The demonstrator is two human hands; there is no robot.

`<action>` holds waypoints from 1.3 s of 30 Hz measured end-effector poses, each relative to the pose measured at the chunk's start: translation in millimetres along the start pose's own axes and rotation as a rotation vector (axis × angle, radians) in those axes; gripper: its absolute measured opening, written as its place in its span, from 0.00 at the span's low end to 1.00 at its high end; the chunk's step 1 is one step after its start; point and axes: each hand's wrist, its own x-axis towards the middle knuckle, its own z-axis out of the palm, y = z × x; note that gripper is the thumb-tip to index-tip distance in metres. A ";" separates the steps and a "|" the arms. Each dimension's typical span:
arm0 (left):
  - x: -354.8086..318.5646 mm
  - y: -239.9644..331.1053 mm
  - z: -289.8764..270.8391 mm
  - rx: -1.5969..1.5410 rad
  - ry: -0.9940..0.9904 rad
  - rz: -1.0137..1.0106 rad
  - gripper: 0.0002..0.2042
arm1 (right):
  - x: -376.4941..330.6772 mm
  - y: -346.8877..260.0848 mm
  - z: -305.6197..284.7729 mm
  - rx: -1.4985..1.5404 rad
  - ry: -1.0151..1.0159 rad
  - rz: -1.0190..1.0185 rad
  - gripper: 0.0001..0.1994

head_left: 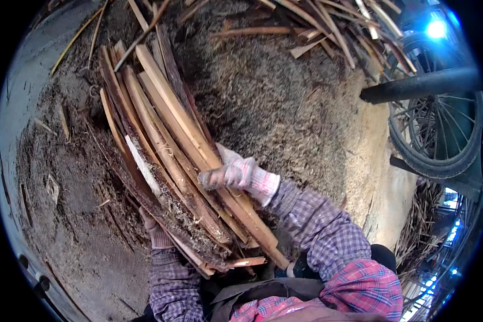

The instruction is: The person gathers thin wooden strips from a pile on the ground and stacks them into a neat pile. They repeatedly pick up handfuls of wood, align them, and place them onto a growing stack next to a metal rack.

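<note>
A long bundle of rough wood strips [172, 142], some edged with dark bark, slants from the upper left down toward my lap. My right hand [236, 174], in a pale, soiled knit glove, reaches over the bundle's right side with its fingers curled onto the top strips. On the opposite side my left hand [156, 233], also gloved, clasps the bundle's lower left edge. Its fingers are mostly hidden behind the bark-covered strips. Shavings and dirt cling to the lower strips.
Sawdust and bark crumbs cover the ground [284, 123]. More loose wood strips [327, 27] lie heaped at the far right. On the right are a dark pipe [424, 86] and a spoked wheel [445, 134]. A pale wall or board [21, 107] borders the left.
</note>
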 end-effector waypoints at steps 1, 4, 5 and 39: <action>-6.0 1.6 8.4 0.044 0.051 0.010 0.37 | 1.4 -14.7 -11.4 -0.035 -0.074 0.044 0.46; -11.9 -2.8 20.5 0.059 0.045 -0.076 0.37 | -31.5 -53.9 -56.9 -0.441 -0.239 -0.298 0.32; -8.8 -9.6 7.3 0.146 0.154 -0.076 0.36 | -43.9 -61.7 -58.6 -0.600 -0.171 -0.476 0.32; -115.3 35.2 17.5 0.059 0.344 -0.195 0.20 | -19.5 28.5 -127.5 -1.223 0.331 -1.112 0.31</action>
